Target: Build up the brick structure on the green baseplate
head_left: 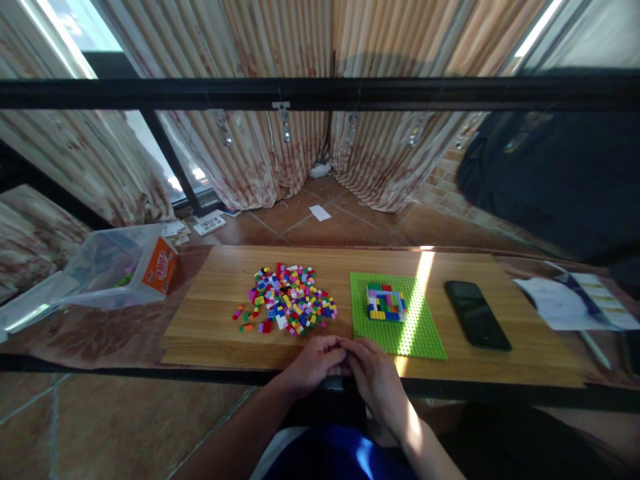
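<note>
Where fingertips meet — left hand (314, 365); right hand (376, 379)

I see both hands meeting at the near edge of the wooden board (215, 320): left hand (313, 363) & right hand (375, 377), fingertips touching, whatever's between them too small to tell. Just beyond: loose brick pile (287, 300). Right of it, green baseplate (380, 330) w/ small multicolour build (385, 302). Black phone (477, 313) further right.
</note>
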`<state>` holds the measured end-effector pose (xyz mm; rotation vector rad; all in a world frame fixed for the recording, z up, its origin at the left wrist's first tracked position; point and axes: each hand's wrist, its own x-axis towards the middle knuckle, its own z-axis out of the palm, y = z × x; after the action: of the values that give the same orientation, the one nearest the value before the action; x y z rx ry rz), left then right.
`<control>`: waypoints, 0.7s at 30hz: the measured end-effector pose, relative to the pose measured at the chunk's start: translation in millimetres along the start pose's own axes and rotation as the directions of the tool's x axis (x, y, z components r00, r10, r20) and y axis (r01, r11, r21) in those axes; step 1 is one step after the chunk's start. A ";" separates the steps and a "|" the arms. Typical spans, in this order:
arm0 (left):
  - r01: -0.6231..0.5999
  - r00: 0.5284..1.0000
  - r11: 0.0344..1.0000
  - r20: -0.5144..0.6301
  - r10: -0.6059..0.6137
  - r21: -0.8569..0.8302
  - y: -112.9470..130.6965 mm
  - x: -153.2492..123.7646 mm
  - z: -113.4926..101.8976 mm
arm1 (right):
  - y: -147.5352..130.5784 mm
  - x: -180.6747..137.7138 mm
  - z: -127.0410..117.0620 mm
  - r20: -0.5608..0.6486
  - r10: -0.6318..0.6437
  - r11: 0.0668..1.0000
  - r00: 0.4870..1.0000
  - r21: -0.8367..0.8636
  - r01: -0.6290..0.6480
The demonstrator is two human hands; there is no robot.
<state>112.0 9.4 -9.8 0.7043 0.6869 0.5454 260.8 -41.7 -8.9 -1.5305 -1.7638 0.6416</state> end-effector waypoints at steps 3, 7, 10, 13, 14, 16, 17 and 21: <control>0.009 1.000 1.000 0.027 -0.010 0.024 0.8 -0.7 0.1 | -2.6 -1.4 1.1 -0.030 0.042 0.995 0.999 0.088 -0.040; 0.022 0.999 0.999 0.031 -0.023 0.045 0.9 -1.1 -0.6 | -6.1 -1.9 1.4 -0.042 0.093 0.983 0.995 0.161 -0.085; 0.044 0.999 0.998 0.001 -0.044 0.034 -0.2 -1.2 -2.2 | -0.9 -1.0 -4.5 -0.089 0.169 0.959 0.982 0.246 -0.143; 0.034 0.999 0.999 -0.014 -0.034 -0.027 -1.7 -0.6 -4.0 | 13.1 0.9 -16.8 -0.175 0.263 0.925 0.949 0.325 -0.197; 0.028 0.999 0.999 -0.019 -0.028 -0.046 -2.0 -0.2 -4.5 | 18.9 2.1 -21.7 -0.202 0.294 0.912 0.934 0.351 -0.212; 0.024 0.999 0.997 -0.026 -0.026 -0.072 -1.8 0.4 -5.1 | 30.6 5.6 -31.7 -0.249 0.359 0.880 0.899 0.412 -0.237; 0.026 0.999 0.997 -0.027 -0.029 -0.079 -1.5 0.6 -5.3 | 36.0 7.9 -36.2 -0.268 0.388 0.862 0.882 0.443 -0.245; 0.039 0.999 0.995 -0.024 -0.041 -0.087 -0.3 1.0 -5.8 | 50.7 19.8 -49.9 -0.326 0.389 0.857 0.862 0.470 -0.210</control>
<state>108.5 12.2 -13.6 0.6027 0.6959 0.5450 330.4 -17.2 -12.1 -1.5107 -0.9894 0.7342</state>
